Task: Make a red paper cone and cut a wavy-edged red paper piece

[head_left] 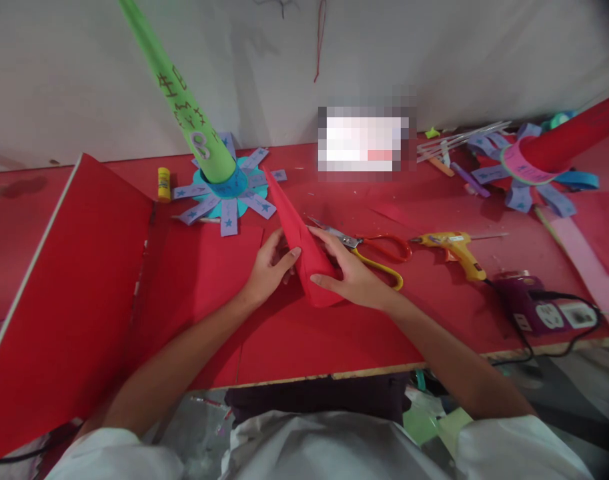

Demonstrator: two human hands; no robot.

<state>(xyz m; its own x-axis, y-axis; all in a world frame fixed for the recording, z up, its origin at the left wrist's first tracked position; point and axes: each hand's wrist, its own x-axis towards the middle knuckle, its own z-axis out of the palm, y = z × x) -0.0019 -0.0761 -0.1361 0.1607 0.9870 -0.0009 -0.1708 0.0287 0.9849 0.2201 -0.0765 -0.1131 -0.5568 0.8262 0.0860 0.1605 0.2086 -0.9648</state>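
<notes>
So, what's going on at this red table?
Someone's left hand and right hand are holding a red paper cone from either side, its narrow tip pointing away from the body. Beyond it, to the left, a green cone stands on a base with star-marked strips fanned out. Scissors lie beside the right hand, and a yellow glue gun lies farther right on the table. Neither tool is in hand.

Far left: tall green paper cone point(183, 100) with dark handwriting rose from round blue base point(231, 187), ringed by purple starred strips point(229, 219); stubby yellow glue stick point(164, 185) just left. Right: yellow glue gun point(457, 249) lay nearer than pink-banded red cone point(574, 140).
</notes>
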